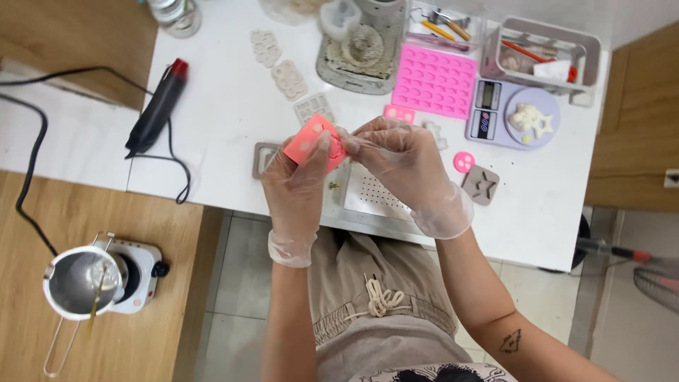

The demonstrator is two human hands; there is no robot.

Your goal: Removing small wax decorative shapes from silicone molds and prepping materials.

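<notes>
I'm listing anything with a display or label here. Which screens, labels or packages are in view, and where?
Kitchen scale: far right of the white table, lilac, with a round platform and a small grey screen on its left side.
No packages, labels or signs can be made out.

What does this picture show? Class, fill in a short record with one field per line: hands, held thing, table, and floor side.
Hands: left hand and right hand, both in clear gloves, grip one thing together.
Held thing: small pink mould, tilted above the table edge.
Table: white table with a black heat gun, large pink mould tray and lilac scale.
Floor side: metal pot on a small hot plate.
</notes>
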